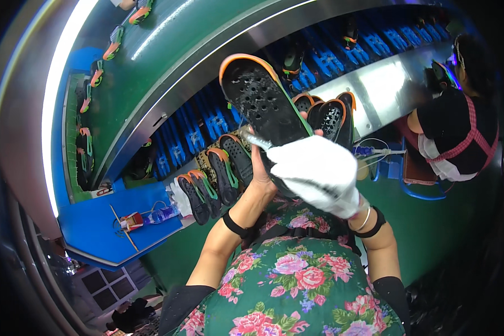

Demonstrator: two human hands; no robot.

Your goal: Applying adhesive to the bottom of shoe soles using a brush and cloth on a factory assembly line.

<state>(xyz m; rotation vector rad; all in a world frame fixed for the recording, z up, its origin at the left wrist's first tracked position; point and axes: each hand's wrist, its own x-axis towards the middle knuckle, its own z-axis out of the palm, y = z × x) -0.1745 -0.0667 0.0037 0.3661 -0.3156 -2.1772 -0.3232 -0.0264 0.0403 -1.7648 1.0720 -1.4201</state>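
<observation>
My bare left hand grips a long black shoe sole from below. Its fingertips show at the sole's right edge. The sole is tilted up, dotted with holes at its far end, and has an orange and green rim. Over its near part lies my right hand, in a white glove, with the fingers closed. A slim pale tool juts from the glove toward the left, blurred, so its kind cannot be made out. The glove hides the near end of the sole.
More black soles stand at the left on a blue bench, near a plastic bottle. Others stand at the right. Behind runs a line of blue holders below a green conveyor. A co-worker sits at the right.
</observation>
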